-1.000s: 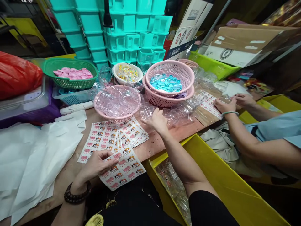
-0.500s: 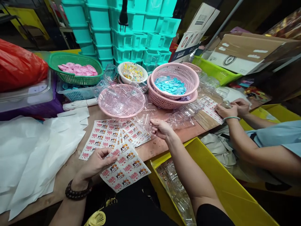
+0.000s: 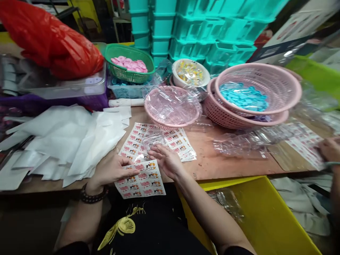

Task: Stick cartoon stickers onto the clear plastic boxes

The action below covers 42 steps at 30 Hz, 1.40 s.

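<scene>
A sheet of cat stickers is pinched between the thumb and fingers of my left hand, over the table's front edge. My right hand is just right of the sheet, at a small clear plastic container; its fingers are close together and touch the container's near end. More sticker sheets lie flat on the table beneath and behind the container. Behind them stands a pink basket full of clear plastic pieces.
White paper sheets cover the left of the table. Larger pink baskets with blue pieces, a green basket and a white bowl stand behind. A yellow bin is below right. Another person's hand is at far right.
The view has swung right and closer to the table. My right hand has moved left, beside my left hand, and a clear container now shows at its fingers. My left hand still holds the sticker sheet.
</scene>
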Each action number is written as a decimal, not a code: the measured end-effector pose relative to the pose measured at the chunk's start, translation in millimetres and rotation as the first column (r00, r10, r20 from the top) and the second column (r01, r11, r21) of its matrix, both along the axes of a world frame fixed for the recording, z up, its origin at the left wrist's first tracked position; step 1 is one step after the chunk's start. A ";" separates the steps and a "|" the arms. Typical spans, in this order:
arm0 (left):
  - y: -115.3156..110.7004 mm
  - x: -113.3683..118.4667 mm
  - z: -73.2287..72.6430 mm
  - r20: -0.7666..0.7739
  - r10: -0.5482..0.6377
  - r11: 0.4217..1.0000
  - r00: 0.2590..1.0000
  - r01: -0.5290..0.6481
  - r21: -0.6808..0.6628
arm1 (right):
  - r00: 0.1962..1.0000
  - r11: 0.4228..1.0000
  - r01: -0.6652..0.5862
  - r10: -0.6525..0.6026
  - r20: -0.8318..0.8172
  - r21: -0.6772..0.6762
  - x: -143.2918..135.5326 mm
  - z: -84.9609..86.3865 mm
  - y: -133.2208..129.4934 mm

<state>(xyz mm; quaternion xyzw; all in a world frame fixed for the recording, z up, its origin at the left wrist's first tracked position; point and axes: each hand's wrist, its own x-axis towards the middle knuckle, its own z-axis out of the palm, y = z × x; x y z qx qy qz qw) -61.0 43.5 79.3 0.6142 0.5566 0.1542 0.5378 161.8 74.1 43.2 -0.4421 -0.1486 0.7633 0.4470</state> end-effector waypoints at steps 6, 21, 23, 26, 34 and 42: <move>12.5 7.8 13.0 -0.032 -0.149 0.983 0.988 0.152 0.101 | 0.801 0.908 -0.325 0.115 0.588 0.265 34.9 33.2 -31.5; 22.9 22.4 -2.8 0.154 -0.308 0.945 0.939 0.320 -0.064 | 0.476 0.219 -0.731 -0.514 0.714 0.646 54.3 18.8 -38.1; 27.5 18.6 -8.4 0.233 -0.315 0.912 0.920 0.361 -0.196 | 0.465 -0.009 -0.759 -0.707 0.533 0.651 57.4 18.1 -44.2; 30.0 10.0 -13.8 0.256 -0.316 0.885 0.913 0.382 -0.268 | 0.584 -0.018 -0.624 -0.675 0.451 0.781 60.9 23.1 -46.0; -1.3 25.8 3.4 -0.257 -0.143 0.788 0.956 0.267 0.555 | 0.796 0.799 -0.291 -0.103 0.597 0.526 55.9 40.1 35.2; -12.6 27.1 -7.7 -0.252 -0.132 0.786 0.959 0.256 0.563 | 0.614 0.732 -0.594 0.147 0.775 0.332 31.8 15.5 50.7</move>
